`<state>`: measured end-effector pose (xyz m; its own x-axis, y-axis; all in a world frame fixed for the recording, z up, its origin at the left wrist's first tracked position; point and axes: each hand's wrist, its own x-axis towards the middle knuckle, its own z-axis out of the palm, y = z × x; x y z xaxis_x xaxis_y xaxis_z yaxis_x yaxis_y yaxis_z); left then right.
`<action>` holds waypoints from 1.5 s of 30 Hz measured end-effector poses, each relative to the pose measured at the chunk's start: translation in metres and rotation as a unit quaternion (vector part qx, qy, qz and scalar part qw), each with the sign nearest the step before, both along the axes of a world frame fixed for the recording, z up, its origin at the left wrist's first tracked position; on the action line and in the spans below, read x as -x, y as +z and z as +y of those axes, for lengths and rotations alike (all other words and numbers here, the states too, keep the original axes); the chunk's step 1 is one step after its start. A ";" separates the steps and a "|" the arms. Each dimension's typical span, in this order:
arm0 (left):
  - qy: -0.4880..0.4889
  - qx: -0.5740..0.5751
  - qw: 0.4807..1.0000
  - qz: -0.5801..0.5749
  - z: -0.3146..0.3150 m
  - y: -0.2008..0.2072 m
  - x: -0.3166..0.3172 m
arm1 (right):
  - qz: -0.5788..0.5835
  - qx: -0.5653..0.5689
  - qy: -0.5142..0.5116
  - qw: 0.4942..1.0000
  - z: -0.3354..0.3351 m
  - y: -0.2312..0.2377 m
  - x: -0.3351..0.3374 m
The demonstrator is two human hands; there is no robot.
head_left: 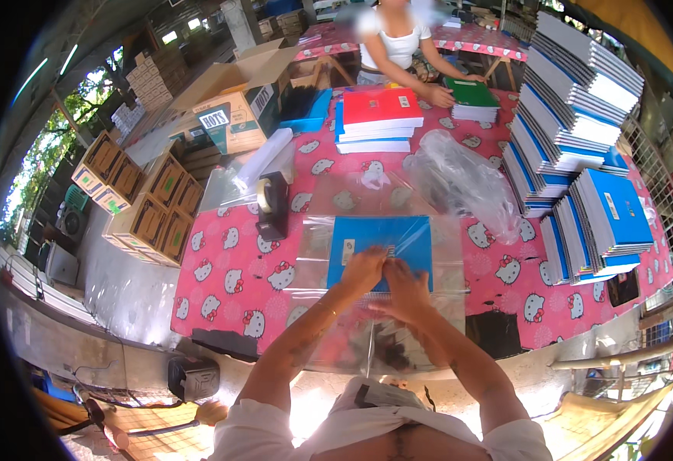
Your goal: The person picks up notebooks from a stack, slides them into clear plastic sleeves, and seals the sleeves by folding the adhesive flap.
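Note:
A blue-covered notebook (367,234), perhaps the top one of a pile, lies on a sheet of clear plastic film (317,257) on the table before me. Film is also drawn over part of its cover. My left hand (364,269) and my right hand (407,293) meet over its near half. Both have their fingers closed, and they seem to pinch the film's edge between them. Their fingertips partly hide what they grip. More of the film hangs toward my body between my forearms.
A black tape dispenser (272,206) stands left of the film. Beyond lie red-topped notebooks (382,107) and a crumpled plastic bag (463,180). Tall notebook stacks (559,115) line the right side. Across the pink table (233,280), a person touches green notebooks (471,92). Cartons (233,115) stand left.

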<state>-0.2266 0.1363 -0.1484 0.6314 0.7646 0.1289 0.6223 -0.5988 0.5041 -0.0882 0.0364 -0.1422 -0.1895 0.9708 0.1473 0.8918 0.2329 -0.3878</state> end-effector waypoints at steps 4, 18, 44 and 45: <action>-0.012 -0.191 0.981 0.003 -0.006 -0.027 0.005 | 0.093 0.030 -0.042 0.994 0.003 0.010 -0.007; 0.431 -0.021 0.899 0.076 0.034 -0.053 0.230 | -0.176 -0.019 0.006 0.984 0.017 0.016 0.013; 0.278 -0.074 0.957 -0.031 0.086 0.049 0.213 | -0.159 -0.019 -0.036 0.986 0.008 0.020 -0.006; 0.193 0.029 0.974 -0.112 0.070 0.055 0.184 | -0.153 -0.017 -0.020 0.988 0.008 0.020 -0.002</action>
<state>-0.4106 0.2065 -0.0934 0.2563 0.9498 0.1792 0.6662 -0.3079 0.6793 -0.0857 0.0446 -0.1226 -0.1920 0.9738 0.1217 0.9749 0.2035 -0.0904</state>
